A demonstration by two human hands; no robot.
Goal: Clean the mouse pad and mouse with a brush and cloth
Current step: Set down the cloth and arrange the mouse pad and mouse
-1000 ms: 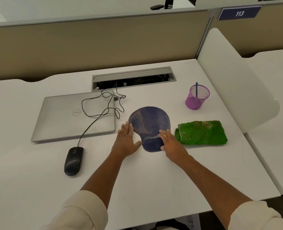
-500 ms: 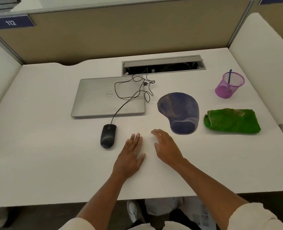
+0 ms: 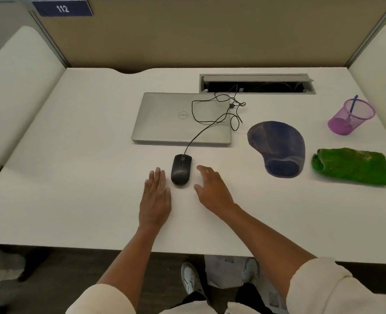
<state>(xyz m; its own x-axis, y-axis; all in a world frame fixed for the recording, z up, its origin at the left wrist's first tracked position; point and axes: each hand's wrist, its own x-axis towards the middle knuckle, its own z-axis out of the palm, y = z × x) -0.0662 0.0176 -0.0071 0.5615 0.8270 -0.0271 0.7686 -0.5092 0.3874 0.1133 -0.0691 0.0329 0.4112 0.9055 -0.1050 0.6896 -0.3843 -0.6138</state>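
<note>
Black plastic is what sits between the two palms: the mouse (image 3: 181, 169) lies on the desk (image 3: 74, 177) near the middle of its front edge, and neither hand has hold of it. The left hand (image 3: 155, 200) rests flat, fingers straight and together, just beside the mouse's left flank; the right hand (image 3: 212, 189) is loosely spread and slightly cupped, just to its right, thumb pointing inward, nothing in it. Both forearms reach in from the front edge, sleeves pushed up.

The likeliest trouble is the cable (image 3: 210, 114) (it runs back over the closed laptop (image 3: 180, 118) in loose loops). Lifting or dragging the mouse sharply could snag those loops and tug the plug end, or scrape the cable across the lid.

Farther right lies the purple mouse pad (image 3: 278, 146), and past it the green cloth (image 3: 351, 165), close to the desk's right edge. The brush (image 3: 353, 105) appears to stand in the pink mesh cup (image 3: 350, 116) behind the cloth, well apart from both hands; a hurried reach could tip that light cup
</note>
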